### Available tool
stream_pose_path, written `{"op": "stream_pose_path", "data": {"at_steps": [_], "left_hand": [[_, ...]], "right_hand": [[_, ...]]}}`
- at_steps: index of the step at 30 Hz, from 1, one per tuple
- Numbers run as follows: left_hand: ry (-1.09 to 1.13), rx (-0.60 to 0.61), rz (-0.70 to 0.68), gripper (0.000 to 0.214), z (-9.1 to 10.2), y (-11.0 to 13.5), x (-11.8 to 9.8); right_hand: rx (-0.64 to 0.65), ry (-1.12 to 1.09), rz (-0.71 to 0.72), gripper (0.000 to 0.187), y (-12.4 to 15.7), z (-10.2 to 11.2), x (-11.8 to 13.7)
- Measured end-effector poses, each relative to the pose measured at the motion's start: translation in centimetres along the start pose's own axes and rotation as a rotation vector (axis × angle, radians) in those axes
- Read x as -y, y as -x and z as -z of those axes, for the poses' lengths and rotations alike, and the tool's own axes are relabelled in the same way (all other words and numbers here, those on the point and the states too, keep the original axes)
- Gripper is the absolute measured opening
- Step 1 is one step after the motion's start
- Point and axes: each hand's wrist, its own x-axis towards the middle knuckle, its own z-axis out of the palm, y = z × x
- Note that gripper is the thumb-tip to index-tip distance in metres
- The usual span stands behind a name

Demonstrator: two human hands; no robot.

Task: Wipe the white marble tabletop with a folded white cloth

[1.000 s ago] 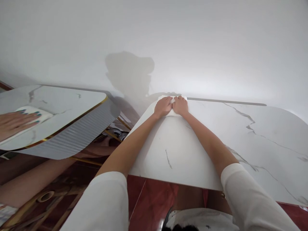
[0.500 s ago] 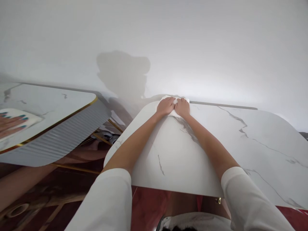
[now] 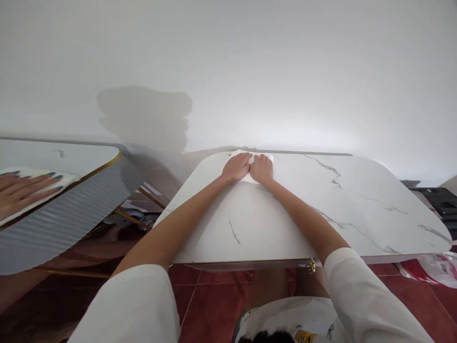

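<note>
Both my hands rest side by side on a white cloth (image 3: 252, 157) at the far edge of a white marble-patterned table (image 3: 321, 214), close to the white wall. My left hand (image 3: 237, 166) presses the cloth's left half, fingers bent down over it. My right hand (image 3: 263, 169) presses the right half the same way. My arms stretch straight across the tabletop, white sleeves at the elbows.
At the left stands a second marble table (image 3: 71, 190) with a gold rim and ribbed side, where another person's hand (image 3: 24, 188) with teal nails lies on a white cloth. Red tiled floor lies below. A black object (image 3: 433, 200) and a plastic bag (image 3: 439, 267) sit at the right.
The view has swung right and pulled back, showing more of my table's right end. My hands stay together on the cloth at the far edge. The other person's hand keeps moving on the left table.
</note>
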Motion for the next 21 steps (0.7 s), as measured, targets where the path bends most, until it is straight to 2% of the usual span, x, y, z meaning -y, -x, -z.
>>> {"op": "stream_pose_path", "data": {"at_steps": [6, 13, 21], "left_hand": [[0.014, 0.010, -0.031, 0.053, 0.4, 2.8, -0.4], [-0.004, -0.052, -0.100, 0.053, 0.8, 6.6, -0.8], [-0.009, -0.041, -0.066, 0.053, 2.2, 11.3, -1.8]], "right_hand": [[-0.004, -0.002, 0.006, 0.034, 3.0, 0.5, 1.0], [-0.003, -0.002, 0.007, 0.034, 6.4, 1.2, 2.7], [0.049, -0.008, 0.013, 0.035, 10.4, 2.4, 5.0]]}}
